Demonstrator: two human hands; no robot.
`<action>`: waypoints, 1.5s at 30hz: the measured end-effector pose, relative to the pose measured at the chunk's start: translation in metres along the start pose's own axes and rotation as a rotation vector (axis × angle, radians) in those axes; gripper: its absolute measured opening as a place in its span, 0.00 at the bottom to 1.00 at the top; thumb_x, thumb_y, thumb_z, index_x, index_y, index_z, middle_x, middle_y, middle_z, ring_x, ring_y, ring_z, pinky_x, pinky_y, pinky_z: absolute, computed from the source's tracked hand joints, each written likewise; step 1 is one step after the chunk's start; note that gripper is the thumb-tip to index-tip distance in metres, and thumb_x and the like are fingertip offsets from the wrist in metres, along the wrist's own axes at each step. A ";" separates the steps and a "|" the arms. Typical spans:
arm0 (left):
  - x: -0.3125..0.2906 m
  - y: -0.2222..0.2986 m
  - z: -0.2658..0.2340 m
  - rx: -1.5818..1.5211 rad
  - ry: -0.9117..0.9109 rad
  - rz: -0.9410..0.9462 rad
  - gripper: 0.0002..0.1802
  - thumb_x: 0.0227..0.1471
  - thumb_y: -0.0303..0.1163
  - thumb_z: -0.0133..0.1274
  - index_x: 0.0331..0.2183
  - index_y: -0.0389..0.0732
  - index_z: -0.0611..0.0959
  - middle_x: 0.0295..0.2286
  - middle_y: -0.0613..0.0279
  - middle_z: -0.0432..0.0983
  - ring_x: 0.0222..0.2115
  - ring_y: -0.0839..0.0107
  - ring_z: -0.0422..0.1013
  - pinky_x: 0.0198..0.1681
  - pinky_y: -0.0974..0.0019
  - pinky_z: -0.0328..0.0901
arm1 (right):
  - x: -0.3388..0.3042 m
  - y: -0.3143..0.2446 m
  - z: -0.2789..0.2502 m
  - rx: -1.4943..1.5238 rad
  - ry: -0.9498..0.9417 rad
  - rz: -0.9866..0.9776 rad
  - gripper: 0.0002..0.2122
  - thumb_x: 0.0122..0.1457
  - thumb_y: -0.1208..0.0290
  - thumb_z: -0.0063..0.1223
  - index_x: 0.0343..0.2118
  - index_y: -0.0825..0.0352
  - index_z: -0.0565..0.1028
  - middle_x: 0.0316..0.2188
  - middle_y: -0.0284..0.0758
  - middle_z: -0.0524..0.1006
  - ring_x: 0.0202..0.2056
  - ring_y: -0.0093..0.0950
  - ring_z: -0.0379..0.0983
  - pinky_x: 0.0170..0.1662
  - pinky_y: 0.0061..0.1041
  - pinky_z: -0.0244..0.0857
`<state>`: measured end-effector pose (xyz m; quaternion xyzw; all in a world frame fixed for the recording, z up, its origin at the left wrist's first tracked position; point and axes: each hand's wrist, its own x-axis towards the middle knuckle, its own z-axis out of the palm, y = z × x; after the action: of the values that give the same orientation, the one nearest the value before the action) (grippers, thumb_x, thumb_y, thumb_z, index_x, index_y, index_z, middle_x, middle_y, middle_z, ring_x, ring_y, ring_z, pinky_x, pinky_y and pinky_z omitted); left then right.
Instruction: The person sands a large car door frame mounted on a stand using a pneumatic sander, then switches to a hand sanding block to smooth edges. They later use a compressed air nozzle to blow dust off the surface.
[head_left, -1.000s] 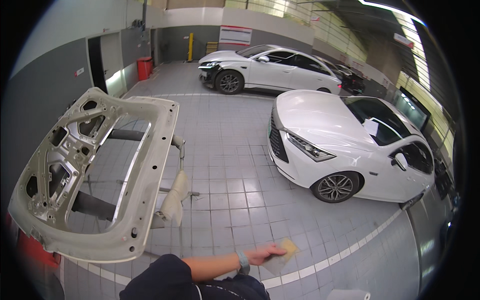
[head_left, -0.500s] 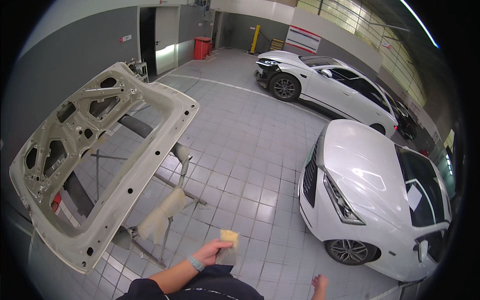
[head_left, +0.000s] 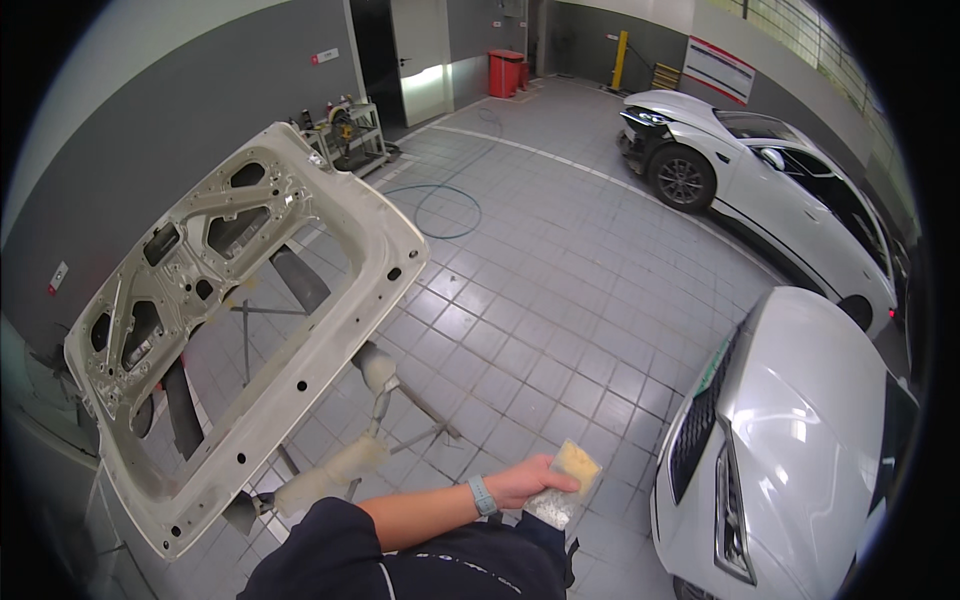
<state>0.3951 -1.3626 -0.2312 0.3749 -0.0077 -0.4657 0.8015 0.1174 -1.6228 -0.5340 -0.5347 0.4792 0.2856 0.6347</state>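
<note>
My left hand [head_left: 528, 485], with a grey watch on its wrist, is closed on a flat putty scraper [head_left: 552, 508] held in front of my body. Yellow paste [head_left: 578, 465] covers the scraper's far end. Its grey near part looks smeared with pale residue. Left of the hand, a bare beige car tailgate panel [head_left: 345, 330] lies tilted on a padded metal stand [head_left: 330, 478], with several cut-outs and holes in it. Neither the panel nor the stand is touched by the hand. My right hand is out of sight.
A white car [head_left: 800, 400] stands close on the right; another white car [head_left: 790, 175], its front bumper area stripped, is farther back. Behind the panel stands a tool cart [head_left: 355, 140]. A green hose [head_left: 450, 235] loops on the tiled floor. Red bins [head_left: 505, 75] stand near the doorway.
My view has swung left, so the panel and cars sit farther right. My left hand has moved right with the scraper across my body. My right hand has left the view.
</note>
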 end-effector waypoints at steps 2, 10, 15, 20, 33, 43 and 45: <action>0.036 0.024 -0.017 0.030 0.067 0.009 0.19 0.55 0.27 0.61 0.48 0.35 0.79 0.40 0.62 0.80 0.39 0.72 0.77 0.45 0.65 0.72 | 0.037 -0.047 -0.009 -0.021 -0.001 0.017 0.11 0.60 0.63 0.51 0.38 0.66 0.73 0.30 0.40 0.76 0.29 0.36 0.76 0.28 0.35 0.71; 0.157 0.155 -0.059 -0.129 0.250 0.193 0.20 0.55 0.26 0.61 0.49 0.36 0.78 0.38 0.62 0.81 0.36 0.71 0.78 0.42 0.64 0.74 | 0.207 -0.273 -0.069 -0.153 0.010 0.019 0.09 0.59 0.65 0.49 0.29 0.67 0.73 0.22 0.37 0.73 0.22 0.34 0.73 0.22 0.33 0.69; 0.172 0.211 -0.097 -0.242 0.353 0.402 0.18 0.55 0.26 0.61 0.48 0.36 0.78 0.38 0.62 0.81 0.36 0.73 0.78 0.41 0.65 0.74 | 0.304 -0.496 -0.079 -0.124 0.159 -0.139 0.09 0.58 0.68 0.47 0.23 0.66 0.71 0.17 0.35 0.71 0.16 0.32 0.69 0.17 0.32 0.65; 0.170 0.248 -0.148 -0.340 0.526 0.507 0.18 0.53 0.28 0.63 0.46 0.36 0.80 0.38 0.63 0.80 0.35 0.73 0.78 0.40 0.64 0.73 | 0.331 -0.723 0.026 -0.156 0.080 -0.414 0.10 0.62 0.64 0.46 0.38 0.66 0.73 0.30 0.35 0.76 0.27 0.29 0.73 0.25 0.28 0.68; 0.123 0.135 -0.066 -0.878 1.446 1.547 0.15 0.54 0.26 0.61 0.45 0.37 0.81 0.40 0.61 0.81 0.39 0.69 0.78 0.44 0.61 0.74 | 0.382 -0.792 0.352 -2.149 -1.204 -0.292 0.14 0.61 0.63 0.52 0.43 0.69 0.76 0.33 0.41 0.80 0.32 0.37 0.79 0.34 0.39 0.75; 0.128 -0.014 0.034 -1.207 1.891 2.111 0.15 0.55 0.20 0.56 0.46 0.34 0.78 0.39 0.58 0.80 0.39 0.65 0.78 0.44 0.59 0.75 | 0.240 -0.634 0.589 -2.341 -0.911 -0.457 0.15 0.60 0.65 0.54 0.46 0.68 0.75 0.35 0.40 0.80 0.30 0.33 0.79 0.30 0.33 0.73; 0.107 -0.043 0.040 -1.228 1.931 2.045 0.18 0.54 0.21 0.56 0.48 0.34 0.77 0.41 0.58 0.80 0.40 0.66 0.78 0.45 0.60 0.74 | 0.193 -0.551 0.582 -2.359 -1.092 -0.452 0.14 0.61 0.64 0.54 0.46 0.68 0.75 0.36 0.39 0.81 0.32 0.32 0.79 0.33 0.32 0.74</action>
<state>0.4096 -1.4785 -0.2647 -0.0192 0.4402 0.7495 0.4941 0.8483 -1.2437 -0.5056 -0.6477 -0.4711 0.5952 -0.0656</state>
